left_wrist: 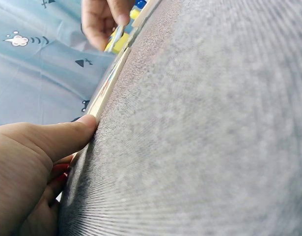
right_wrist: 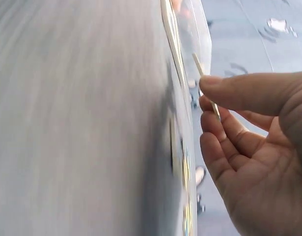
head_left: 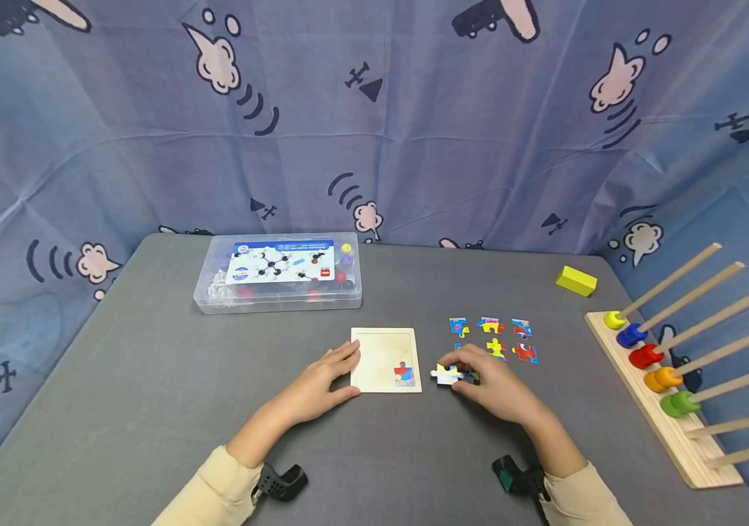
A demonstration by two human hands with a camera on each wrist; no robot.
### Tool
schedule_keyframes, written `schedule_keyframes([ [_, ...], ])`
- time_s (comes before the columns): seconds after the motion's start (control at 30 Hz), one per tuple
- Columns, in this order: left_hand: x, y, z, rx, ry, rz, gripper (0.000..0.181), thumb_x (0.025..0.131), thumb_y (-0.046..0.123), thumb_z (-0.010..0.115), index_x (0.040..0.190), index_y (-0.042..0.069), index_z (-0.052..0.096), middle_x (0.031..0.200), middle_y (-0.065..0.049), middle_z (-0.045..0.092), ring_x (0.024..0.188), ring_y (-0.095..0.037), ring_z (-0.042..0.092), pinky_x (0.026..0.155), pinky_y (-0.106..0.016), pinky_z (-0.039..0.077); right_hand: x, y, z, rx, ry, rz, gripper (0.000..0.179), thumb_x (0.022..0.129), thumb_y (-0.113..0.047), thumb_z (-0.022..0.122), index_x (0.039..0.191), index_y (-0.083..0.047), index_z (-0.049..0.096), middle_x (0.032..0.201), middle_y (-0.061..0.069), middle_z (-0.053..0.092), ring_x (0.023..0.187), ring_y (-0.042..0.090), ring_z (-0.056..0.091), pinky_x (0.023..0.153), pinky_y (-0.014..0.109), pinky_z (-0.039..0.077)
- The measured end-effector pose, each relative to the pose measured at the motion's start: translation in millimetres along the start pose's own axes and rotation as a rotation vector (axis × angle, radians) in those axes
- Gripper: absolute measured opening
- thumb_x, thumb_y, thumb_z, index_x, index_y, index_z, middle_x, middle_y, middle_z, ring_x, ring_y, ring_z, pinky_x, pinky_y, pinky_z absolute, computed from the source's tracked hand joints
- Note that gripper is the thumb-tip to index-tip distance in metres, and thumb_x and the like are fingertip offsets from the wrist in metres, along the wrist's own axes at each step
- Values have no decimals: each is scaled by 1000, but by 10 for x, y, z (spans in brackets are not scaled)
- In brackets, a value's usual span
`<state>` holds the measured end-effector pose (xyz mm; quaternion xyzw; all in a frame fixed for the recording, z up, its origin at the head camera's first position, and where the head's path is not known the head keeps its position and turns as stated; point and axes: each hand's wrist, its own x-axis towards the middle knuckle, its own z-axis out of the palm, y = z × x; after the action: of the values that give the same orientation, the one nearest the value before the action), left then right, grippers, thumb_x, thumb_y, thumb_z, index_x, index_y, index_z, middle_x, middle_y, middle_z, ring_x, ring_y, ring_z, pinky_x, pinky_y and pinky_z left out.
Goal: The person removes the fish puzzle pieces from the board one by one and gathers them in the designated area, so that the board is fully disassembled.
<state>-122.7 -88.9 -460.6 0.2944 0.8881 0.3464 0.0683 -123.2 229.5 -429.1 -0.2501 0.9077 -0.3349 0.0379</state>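
Observation:
A square wooden puzzle tray [head_left: 381, 358] lies on the table, with one red and blue jigsaw piece [head_left: 404, 375] in its lower right corner. My left hand [head_left: 318, 383] rests at the tray's left edge, thumb by the near corner and fingers farther up; the left wrist view shows the thumb [left_wrist: 74, 135] against the edge. Just right of the tray, my right hand [head_left: 489, 383] pinches a pale, yellow-patterned jigsaw piece [head_left: 445, 375] between thumb and fingers. In the right wrist view that piece [right_wrist: 198, 64] appears edge-on, raised off the table.
Several loose jigsaw pieces [head_left: 489, 325] lie beyond my right hand. A clear plastic box [head_left: 282, 299] of molecule parts stands at the back left, a yellow block [head_left: 576, 280] at the back right. A wooden peg rack [head_left: 670, 409] with coloured beads lines the right side.

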Motion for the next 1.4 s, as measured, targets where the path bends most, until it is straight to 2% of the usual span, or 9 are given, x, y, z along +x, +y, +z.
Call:
schedule_keyframes([
  [0.3,2,-5,-5,-8,0,-8,63,90,22,65,141,-4,39,153,-15,30,143,-30,26,116,-49,21,-306,326,-268,-12,34,50,30,82,-5,71,110,-12,66,108,1,65,97,16,61,84,27,51],
  [0.6,4,0,-4,-3,-2,-9,64,90,23,65,141,-3,39,153,-14,30,143,-29,26,116,-49,21,-427,534,-393,-28,-25,192,27,84,-8,69,110,-15,65,111,2,62,99,13,59,85,27,51],
  [0.83,-5,6,-7,-8,-10,-16,64,90,24,65,142,-3,38,154,-13,30,143,-28,25,117,-49,20,-442,570,-387,-39,-31,214,27,85,-8,69,110,-17,65,112,1,60,98,8,55,85,27,51],
  [1.1,-13,-16,0,-5,-11,-29,64,91,25,64,143,-1,37,155,-10,28,144,-26,23,118,-47,19,-445,584,-395,-16,-26,231,29,85,-13,70,114,-13,65,113,3,60,100,8,53,86,22,49],
  [1.4,-16,-9,1,-1,-11,-21,64,90,24,64,142,-1,38,154,-11,28,144,-27,24,117,-48,19,-430,509,-403,30,2,211,38,85,-20,71,119,-6,61,117,8,61,104,16,58,89,16,48],
])
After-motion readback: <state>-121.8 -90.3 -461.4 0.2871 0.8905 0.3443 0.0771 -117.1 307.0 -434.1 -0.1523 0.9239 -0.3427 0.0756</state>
